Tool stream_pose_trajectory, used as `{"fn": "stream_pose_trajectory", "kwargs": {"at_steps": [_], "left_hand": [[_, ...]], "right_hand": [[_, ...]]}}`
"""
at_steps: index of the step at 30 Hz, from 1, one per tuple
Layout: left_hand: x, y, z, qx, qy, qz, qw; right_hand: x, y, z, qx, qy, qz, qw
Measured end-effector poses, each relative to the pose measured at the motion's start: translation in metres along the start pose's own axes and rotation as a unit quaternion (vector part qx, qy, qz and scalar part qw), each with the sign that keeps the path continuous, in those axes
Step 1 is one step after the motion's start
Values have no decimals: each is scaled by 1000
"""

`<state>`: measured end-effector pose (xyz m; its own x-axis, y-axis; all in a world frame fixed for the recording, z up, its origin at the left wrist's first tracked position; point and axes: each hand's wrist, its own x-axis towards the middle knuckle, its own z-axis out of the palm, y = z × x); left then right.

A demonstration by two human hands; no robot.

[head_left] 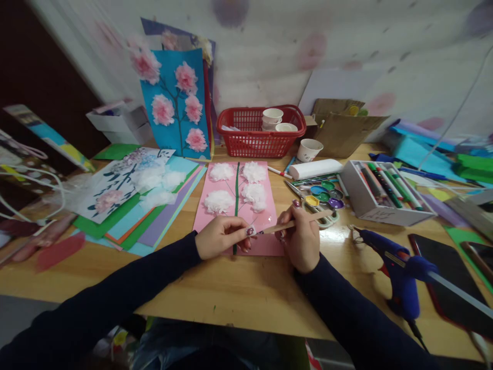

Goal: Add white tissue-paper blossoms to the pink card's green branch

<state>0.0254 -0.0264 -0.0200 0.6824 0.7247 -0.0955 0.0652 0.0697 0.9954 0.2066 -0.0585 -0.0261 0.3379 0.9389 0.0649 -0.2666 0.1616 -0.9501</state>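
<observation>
My right hand [303, 236] is closed around a pale wooden stick [284, 226], which slants down to the left toward my other fingers. A small dark spot shows at its left end. Pinched at that end, my left hand [221, 237] holds a small whitish piece too small to name. Both hands hover over the lower part of a pink sheet of paper [200, 216]. A green stem strip [236, 190] runs down the sheet, with white tissue flowers [217, 202] on both sides. A shiny clear spot shows on the paper near my right hand.
A blue glue gun [398, 264] lies right, beside a dark tablet [447, 277]. Behind are a paint palette [323, 197], marker box [389, 213], red basket [258, 143] and paper cup [309, 150]. Colored papers [165, 226] lie left; a blue flower picture [175, 139] stands behind.
</observation>
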Motion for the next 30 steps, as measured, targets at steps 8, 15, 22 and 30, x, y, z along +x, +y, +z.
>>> {"fn": "stream_pose_trajectory", "kwargs": {"at_steps": [8, 15, 22, 30], "left_hand": [[7, 8, -19, 201, 82, 35, 976], [20, 16, -26, 490, 99, 192, 845], [26, 10, -18, 494, 130, 258, 820], [27, 7, -17, 455, 168, 241, 841]], "right_hand": [[25, -3, -12, -207, -14, -173, 963], [28, 2, -14, -259, -54, -199, 944], [29, 6, -15, -292, -85, -180, 936], [30, 6, -15, -311, -100, -168, 930]]}}
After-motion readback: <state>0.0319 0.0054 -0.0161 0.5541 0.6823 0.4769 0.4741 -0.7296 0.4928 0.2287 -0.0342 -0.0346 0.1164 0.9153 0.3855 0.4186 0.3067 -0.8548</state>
